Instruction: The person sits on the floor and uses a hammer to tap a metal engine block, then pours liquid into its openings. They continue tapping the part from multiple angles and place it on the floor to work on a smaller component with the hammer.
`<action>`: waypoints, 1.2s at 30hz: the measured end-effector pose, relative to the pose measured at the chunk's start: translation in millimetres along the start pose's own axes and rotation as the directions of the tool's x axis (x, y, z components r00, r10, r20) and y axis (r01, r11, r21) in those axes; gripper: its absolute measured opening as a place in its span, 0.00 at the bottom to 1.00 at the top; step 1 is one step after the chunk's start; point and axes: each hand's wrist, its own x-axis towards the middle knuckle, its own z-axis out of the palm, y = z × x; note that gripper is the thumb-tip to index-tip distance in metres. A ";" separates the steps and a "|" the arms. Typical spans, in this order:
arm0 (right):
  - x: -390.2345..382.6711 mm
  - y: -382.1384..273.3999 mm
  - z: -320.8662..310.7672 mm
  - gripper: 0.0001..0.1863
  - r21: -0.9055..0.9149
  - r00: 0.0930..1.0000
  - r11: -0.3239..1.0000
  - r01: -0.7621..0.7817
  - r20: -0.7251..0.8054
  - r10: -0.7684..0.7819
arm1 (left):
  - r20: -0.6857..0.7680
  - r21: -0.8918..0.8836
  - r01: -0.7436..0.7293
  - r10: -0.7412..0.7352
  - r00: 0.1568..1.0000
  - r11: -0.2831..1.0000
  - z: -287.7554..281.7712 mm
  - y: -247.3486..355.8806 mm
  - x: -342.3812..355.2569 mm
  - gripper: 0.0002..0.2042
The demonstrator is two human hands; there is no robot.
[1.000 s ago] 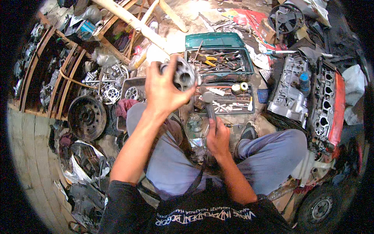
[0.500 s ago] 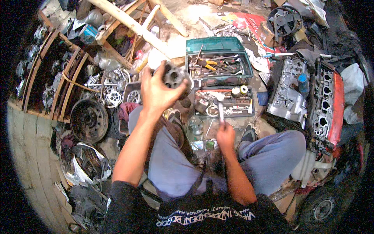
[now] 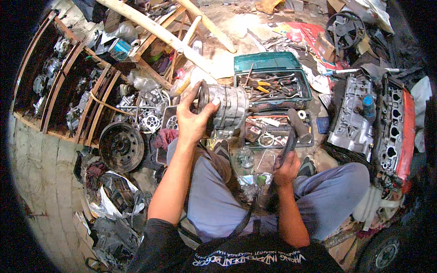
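My left hand (image 3: pixel 193 116) grips the end of a grey, ribbed, cylindrical metal part (image 3: pixel 227 111), held up and lying sideways with its body to the right. My right hand (image 3: pixel 287 168) is closed on the handle of a hammer (image 3: pixel 299 127), its dark head up to the right of the part and apart from it. Behind them stand a green toolbox (image 3: pixel 264 60) full of wrenches and pliers and, closer, a dark tool tray (image 3: pixel 264 144) with assorted fittings. Both hands are above my crossed legs.
At left are wooden racks (image 3: pixel 63 75) of metal parts, a black steel wheel (image 3: pixel 120 148) and piled scrap. At right lie a silver engine cover (image 3: pixel 346 132), a cylinder head (image 3: pixel 390 141) and a tyre (image 3: pixel 378 250). Wooden poles (image 3: pixel 150 29) lean at the back.
The metal part has turned from end-on to side-on. My right hand has moved right with the hammer, whose head now points up and right. The whole view has shifted slightly rightward.
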 end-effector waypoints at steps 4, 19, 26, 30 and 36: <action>-7.9 -13.3 8.5 0.31 0.257 0.992 0.959 -0.117 0.075 0.101 | 0.061 -0.031 0.043 -0.041 0.997 0.999 1.8 11.5 -2.2 0.34; -17.4 47.8 -3.5 0.37 -0.110 0.990 0.985 0.134 0.062 -0.128 | 0.190 -0.182 -0.012 0.047 0.981 0.983 16.6 17.0 -2.5 0.42; -13.4 7.6 -1.0 0.38 0.164 0.997 0.986 -0.010 0.082 -0.004 | 0.239 -0.274 -0.023 0.091 0.967 0.962 24.1 18.6 -6.6 0.40; -14.2 -27.0 4.2 0.36 0.340 0.986 0.927 -0.157 0.108 0.128 | 0.222 -0.166 0.041 -0.003 0.975 0.985 29.0 21.7 -6.4 0.36; -10.6 -48.2 3.8 0.24 -0.196 0.982 0.979 -0.051 0.169 0.085 | 0.173 -0.318 0.576 -0.551 0.816 0.753 44.5 10.4 -9.8 0.28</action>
